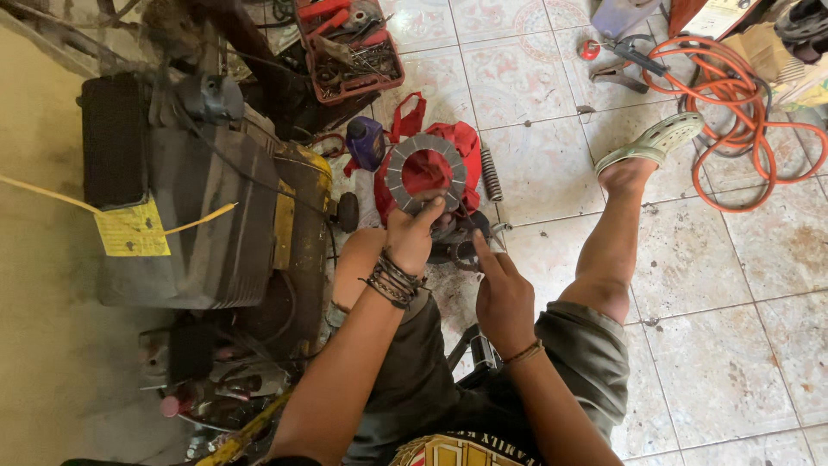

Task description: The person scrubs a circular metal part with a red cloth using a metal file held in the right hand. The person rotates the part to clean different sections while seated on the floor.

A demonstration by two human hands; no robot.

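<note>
The left hand [412, 235] pinches the lower rim of a grey friction ring [426, 173], holding it upright, its flat face turned toward the camera and its open centre showing the red cloth [453, 142] behind. The right hand [503, 293] is loosely curled, index finger pointing up toward the dark round part [463, 246] below the ring. Further out, a red tool tray [349, 47] holds wrenches and small metal bits. An orange cable [733, 95] coils on the tiled floor [716, 345].
</note>
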